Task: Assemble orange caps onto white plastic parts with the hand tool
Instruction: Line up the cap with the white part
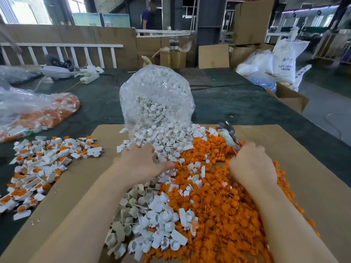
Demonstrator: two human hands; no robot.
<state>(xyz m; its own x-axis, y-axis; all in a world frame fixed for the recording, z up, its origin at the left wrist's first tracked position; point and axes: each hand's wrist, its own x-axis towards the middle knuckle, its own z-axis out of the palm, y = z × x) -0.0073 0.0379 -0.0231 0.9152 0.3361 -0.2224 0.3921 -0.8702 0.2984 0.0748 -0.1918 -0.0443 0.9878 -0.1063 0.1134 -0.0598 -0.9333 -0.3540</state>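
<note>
A heap of white plastic parts (163, 221) spills from a clear bag (155, 95) onto a cardboard sheet (313, 168). Beside it on the right lies a heap of orange caps (224, 211). My left hand (142, 164) reaches into the white parts at the heap's middle, fingers curled round a white part (156, 158). My right hand (252, 164) sits over the orange caps and grips the hand tool (228, 134), whose grey jaws and red handle stick out beyond the fingers. Finished white parts with orange caps (43, 168) lie in a pile at the left.
A clear bag of orange and white pieces (38, 112) lies at the far left on the dark table (237, 105). Behind stand a bottle (173, 54), cardboard boxes (290, 97), white sacks (284, 59) and a power strip (89, 76). A person (149, 16) stands far back.
</note>
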